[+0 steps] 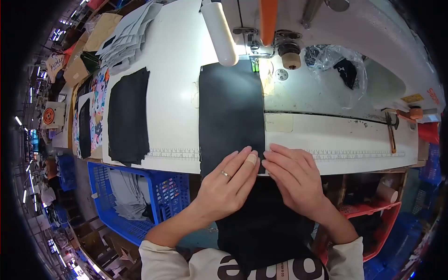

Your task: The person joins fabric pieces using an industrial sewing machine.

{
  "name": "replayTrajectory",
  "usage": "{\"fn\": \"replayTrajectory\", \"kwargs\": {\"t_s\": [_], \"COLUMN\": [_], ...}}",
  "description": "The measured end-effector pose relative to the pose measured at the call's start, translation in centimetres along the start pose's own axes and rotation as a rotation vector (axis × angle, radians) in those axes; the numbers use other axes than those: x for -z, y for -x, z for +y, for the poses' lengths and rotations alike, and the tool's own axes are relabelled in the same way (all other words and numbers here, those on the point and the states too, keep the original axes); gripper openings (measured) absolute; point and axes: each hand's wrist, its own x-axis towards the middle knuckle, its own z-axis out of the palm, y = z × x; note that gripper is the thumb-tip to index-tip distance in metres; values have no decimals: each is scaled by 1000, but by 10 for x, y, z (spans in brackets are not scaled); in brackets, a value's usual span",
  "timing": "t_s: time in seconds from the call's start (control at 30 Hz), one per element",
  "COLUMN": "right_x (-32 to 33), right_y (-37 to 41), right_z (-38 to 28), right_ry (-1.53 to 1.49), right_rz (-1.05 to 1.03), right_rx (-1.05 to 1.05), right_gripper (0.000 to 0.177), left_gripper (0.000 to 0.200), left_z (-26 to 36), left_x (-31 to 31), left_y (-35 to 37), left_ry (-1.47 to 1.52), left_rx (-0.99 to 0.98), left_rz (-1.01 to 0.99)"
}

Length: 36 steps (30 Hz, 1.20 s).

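Observation:
A long black fabric piece [231, 107] lies on the white sewing table, its far end at the sewing machine's presser foot [255, 64] under a bright lamp. My left hand [228, 182] rests flat on the near end of the fabric, fingers stretched out, with a ring and a bandage-like wrap on two fingers. At the fabric's right edge, my right hand [295, 179] has its fingers straight and side by side, tips touching the edge. Both thumbs are mostly hidden. To the left lies a stack of black fabric pieces [128, 116].
Grey pieces [128, 37] are piled at the back left. A ruler strip [357, 154] runs along the table's front edge. Below stand a blue crate [121, 170] and a red bin [394, 217]. A plastic bag [343, 74] and small snips [391, 133] lie at right.

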Motion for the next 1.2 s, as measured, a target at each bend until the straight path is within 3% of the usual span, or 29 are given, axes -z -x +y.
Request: {"fn": "replayTrajectory", "kwargs": {"t_s": [0.6, 0.83, 1.2], "right_x": [8, 8, 11], "right_y": [-23, -24, -31], "right_z": [18, 20, 22], "right_ry": [19, 38, -24], "right_rz": [-222, -240, -253], "right_rx": [242, 291, 286], "right_gripper": [31, 32, 31], "left_gripper": [21, 40, 53], "left_z": [9, -22, -56], "left_x": [6, 9, -4], "left_y": [-5, -19, -40], "left_ry": [-96, 289, 255], "left_rx": [8, 203, 219], "left_rz": [-3, 37, -35]}}
